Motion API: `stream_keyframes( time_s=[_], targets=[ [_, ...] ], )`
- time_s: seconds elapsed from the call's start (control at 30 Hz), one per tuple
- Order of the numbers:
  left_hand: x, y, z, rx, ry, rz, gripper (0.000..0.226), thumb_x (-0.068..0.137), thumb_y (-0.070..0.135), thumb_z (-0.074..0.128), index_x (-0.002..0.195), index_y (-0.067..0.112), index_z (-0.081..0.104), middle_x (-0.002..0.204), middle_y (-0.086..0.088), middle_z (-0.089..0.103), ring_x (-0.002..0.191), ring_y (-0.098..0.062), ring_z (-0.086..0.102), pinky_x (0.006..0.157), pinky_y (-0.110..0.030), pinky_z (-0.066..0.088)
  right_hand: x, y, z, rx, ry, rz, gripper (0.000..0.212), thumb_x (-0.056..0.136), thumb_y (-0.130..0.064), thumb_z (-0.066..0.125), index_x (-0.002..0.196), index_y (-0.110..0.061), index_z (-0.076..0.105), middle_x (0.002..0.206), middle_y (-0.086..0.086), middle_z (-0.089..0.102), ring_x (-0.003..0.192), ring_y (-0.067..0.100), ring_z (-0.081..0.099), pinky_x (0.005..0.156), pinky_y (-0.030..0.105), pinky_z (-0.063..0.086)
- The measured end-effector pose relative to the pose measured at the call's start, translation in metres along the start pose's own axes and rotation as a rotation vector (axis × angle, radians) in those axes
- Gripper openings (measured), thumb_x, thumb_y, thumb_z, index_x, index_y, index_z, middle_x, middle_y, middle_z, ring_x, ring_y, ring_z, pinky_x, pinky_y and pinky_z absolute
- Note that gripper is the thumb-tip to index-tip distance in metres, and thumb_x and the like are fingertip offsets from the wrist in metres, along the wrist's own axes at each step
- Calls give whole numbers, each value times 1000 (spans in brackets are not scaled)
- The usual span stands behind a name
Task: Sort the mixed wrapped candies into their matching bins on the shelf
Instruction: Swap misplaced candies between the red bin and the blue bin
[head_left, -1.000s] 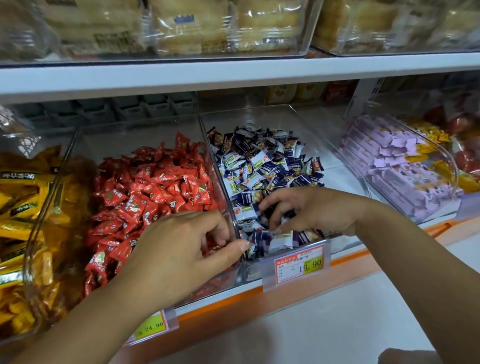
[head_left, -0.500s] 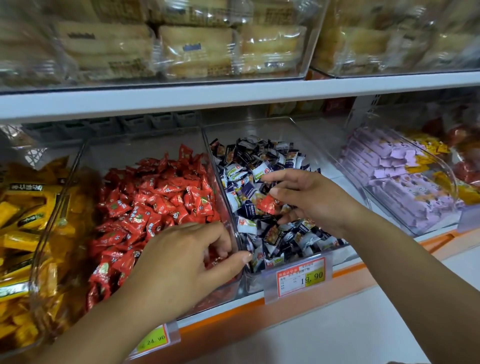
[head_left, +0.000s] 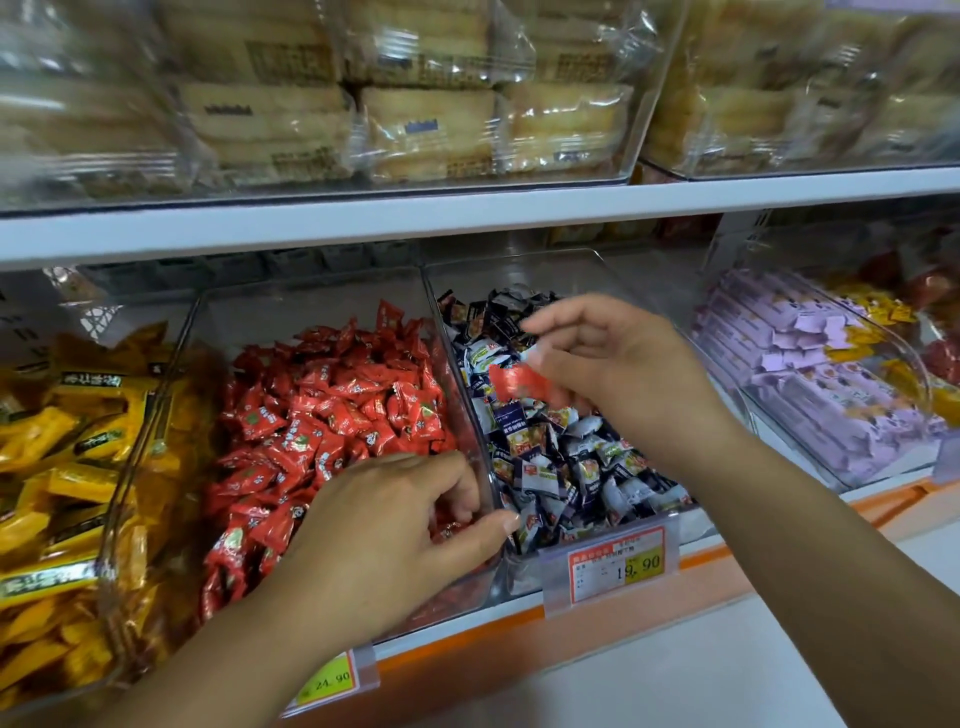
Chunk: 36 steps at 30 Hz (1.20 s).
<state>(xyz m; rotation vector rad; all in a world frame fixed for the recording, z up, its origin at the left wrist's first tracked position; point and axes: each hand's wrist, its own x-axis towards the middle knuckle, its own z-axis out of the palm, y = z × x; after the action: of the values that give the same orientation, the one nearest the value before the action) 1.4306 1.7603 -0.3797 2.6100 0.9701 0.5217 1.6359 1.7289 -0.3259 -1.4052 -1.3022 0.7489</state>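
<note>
Curled into the front right corner of the red candies' clear bin, the left hand has its fingers down among the wrappers and its thumb against the wall shared with the neighbouring bin; whether it actually holds a candy cannot be told. Further right, the right hand pinches a single red wrapped candy between thumb and fingertips. The candy is lifted clear of the blue-and-white candies below it, and it is blurred.

Farthest left on the shelf sits a clear bin of yellow packets. Next comes the heap of red candies, with a yellow price tag reading 24.90 clipped to the shelf edge below it. The middle bin holds the blue-and-white candies, piled toward its front, and carries a red-and-yellow price tag reading 19.90. To the right is a bin of purple packets, with yellow and red wrappers behind them. Above, a white shelf board carries clear boxes of pale wrapped biscuits.
</note>
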Motion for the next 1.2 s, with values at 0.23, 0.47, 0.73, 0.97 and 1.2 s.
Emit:
stream_keyframes(
  time_s=[0.23,0.47,0.73,0.97,1.2],
  targets=[
    [0,-1,-1,16,-6,17,59,72,84,25,80,34,54,101,40,44,86,1,49,52,-14,28,9,-2,-9,-681,-415,260,27,88,-40,67,115,-37,62,110,-15,64,86,-2,64,68,16,49],
    [3,0,4,13,36,4,57,69,85,28,77,34,51,60,14,46,78,-2,50,50,-18,27,-1,21,13,-895,-833,421,96,79,-53,71,147,-53,3,161,-11,-10,144,19,25,106,30,34],
    [1,1,4,4,36,-12,54,70,83,32,75,34,52,68,20,52,78,3,50,49,-16,26,4,39,17,-861,-813,352,83,78,-42,76,142,-48,23,155,-1,17,131,25,43,98,33,44],
    [3,4,3,13,5,-14,52,69,82,30,74,34,50,101,43,43,86,3,49,49,-17,25,1,47,16,-779,-758,355,84,78,-37,78,143,-45,27,146,-4,37,127,17,46,102,33,44],
    [3,4,1,-11,-14,-13,47,70,80,34,71,35,48,97,45,44,79,8,49,49,-14,23,8,50,3,-529,-628,477,73,80,-13,76,140,-35,40,58,-11,57,40,-4,49,42,12,38]
  ],
)
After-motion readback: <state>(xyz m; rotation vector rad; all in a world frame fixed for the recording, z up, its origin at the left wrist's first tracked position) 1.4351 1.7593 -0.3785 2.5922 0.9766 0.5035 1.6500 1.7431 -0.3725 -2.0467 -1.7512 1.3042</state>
